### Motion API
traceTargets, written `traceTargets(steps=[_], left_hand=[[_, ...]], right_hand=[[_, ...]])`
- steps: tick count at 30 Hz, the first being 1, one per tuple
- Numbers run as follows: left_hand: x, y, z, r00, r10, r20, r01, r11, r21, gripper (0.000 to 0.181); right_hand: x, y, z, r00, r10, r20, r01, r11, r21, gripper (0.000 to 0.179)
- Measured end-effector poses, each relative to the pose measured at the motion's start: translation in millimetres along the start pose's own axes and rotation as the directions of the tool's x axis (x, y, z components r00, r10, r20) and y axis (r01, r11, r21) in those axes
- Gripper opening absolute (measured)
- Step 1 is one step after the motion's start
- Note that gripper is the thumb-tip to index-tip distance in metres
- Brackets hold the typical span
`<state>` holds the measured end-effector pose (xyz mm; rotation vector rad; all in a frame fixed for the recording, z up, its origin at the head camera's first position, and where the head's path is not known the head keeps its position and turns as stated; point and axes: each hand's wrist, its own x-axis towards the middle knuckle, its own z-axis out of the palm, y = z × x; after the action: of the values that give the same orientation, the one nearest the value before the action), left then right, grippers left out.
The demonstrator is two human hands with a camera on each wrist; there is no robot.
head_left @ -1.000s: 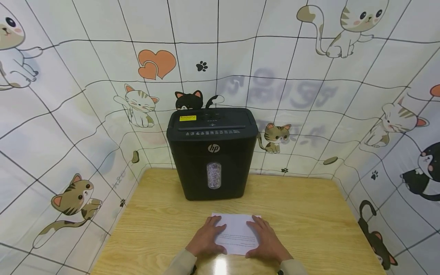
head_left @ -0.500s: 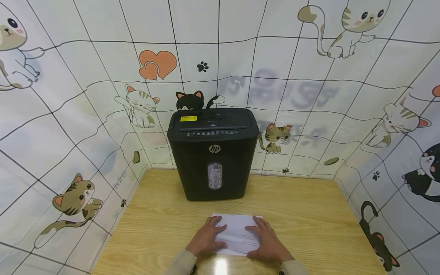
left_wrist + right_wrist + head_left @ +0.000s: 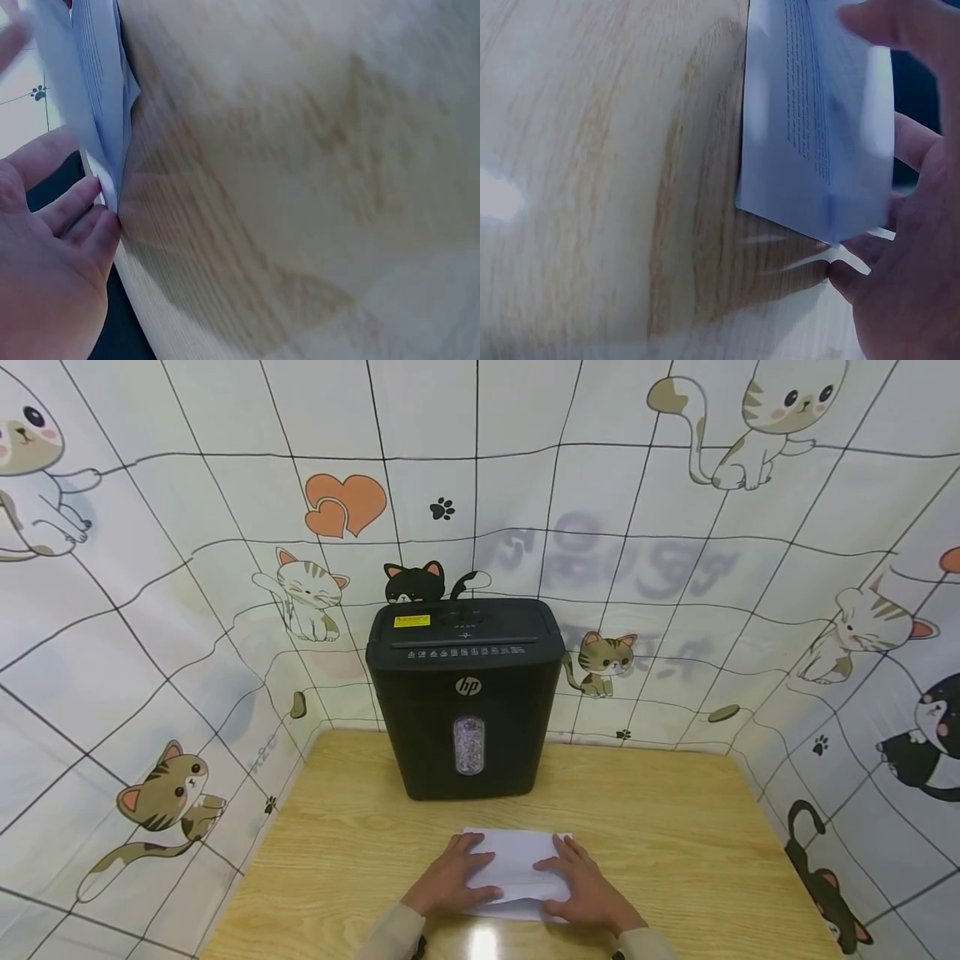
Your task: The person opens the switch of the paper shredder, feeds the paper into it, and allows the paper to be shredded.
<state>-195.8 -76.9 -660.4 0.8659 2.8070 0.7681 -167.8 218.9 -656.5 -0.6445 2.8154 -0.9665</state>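
- White wall covering [image 3: 45, 635], printed with cats and wavy grid lines, comes first as I look from the left.
- Pale wood makes up the table [image 3: 300, 860], running under everything across the middle.
- From a beige left sleeve [image 3: 392, 933] reaches the person's left hand [image 3: 447, 877], its fingers spread and its thumb well apart from them, touching the paper's left end without clamping it.
- Behind the hands stands a black shredder [image 3: 420, 718], upright, with an hp logo [image 3: 468, 686], a yellow label [image 3: 412, 621] on top and a clear window [image 3: 469, 746] full of shreds.
- In front of it, apart from it, lies the white paper [image 3: 513, 860], between both hands. It's layered, the upper layer's near edge raised above a strip of the lower one; from the right wrist I can see printed lines.
- At the paper's right end rests the right hand [image 3: 592, 889], fingers likewise spread, thumb apart, touching rather than clamped.
- Last comes the right sleeve [image 3: 643, 945], also beige.
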Motion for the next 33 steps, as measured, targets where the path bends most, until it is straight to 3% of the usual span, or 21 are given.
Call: traceTargets(steps=[4,6,11,15,19,25,29,33], left_hand=[[-1.2,-1.5,-1.4,0.999,-0.028,0.031,0.031,0.996,-0.078,0.079],[-2.4,-3.3,-2.8,0.999,-0.009,0.035,0.013,0.992,-0.128,0.078],[-4.7,-8.1,-9.6,0.998,0.042,0.039,-0.032,0.973,-0.229,0.06],[-3.0,-14.6,-10.4,1.0,-0.004,0.001,0.004,0.965,-0.262,0.051],[1.0,-20.3,-11.6,0.998,-0.05,-0.045,0.033,0.95,-0.311,0.046],[6.3,-26.7,-10.9,0.994,-0.074,-0.085,0.043,0.946,-0.323,0.044],[8.7,-26.4,-9.8,0.989,-0.059,-0.135,0.01,0.94,-0.34,0.032],[11.3,-22.2,-12.1,0.972,-0.071,-0.222,-0.017,0.929,-0.37,0.02]], right_hand=[[-0.6,-3,-3,0.999,0.029,-0.027,-0.028,0.999,0.035,0.019],[-0.7,-5,-4,0.997,0.042,-0.065,-0.039,0.998,0.045,0.011],[0.9,-1,-5,0.977,0.135,-0.166,-0.119,0.988,0.101,0.034],[2.7,5,-4,0.956,0.245,-0.163,-0.218,0.962,0.166,0.054],[4.7,12,-6,0.947,0.281,-0.152,-0.251,0.949,0.189,0.048],[6.2,17,-13,0.924,0.345,-0.165,-0.287,0.911,0.295,0.032],[6.7,19,-16,0.92,0.346,-0.184,-0.273,0.903,0.332,0.023],[8.6,18,-18,0.905,0.362,-0.224,-0.259,0.886,0.384,0.018]])
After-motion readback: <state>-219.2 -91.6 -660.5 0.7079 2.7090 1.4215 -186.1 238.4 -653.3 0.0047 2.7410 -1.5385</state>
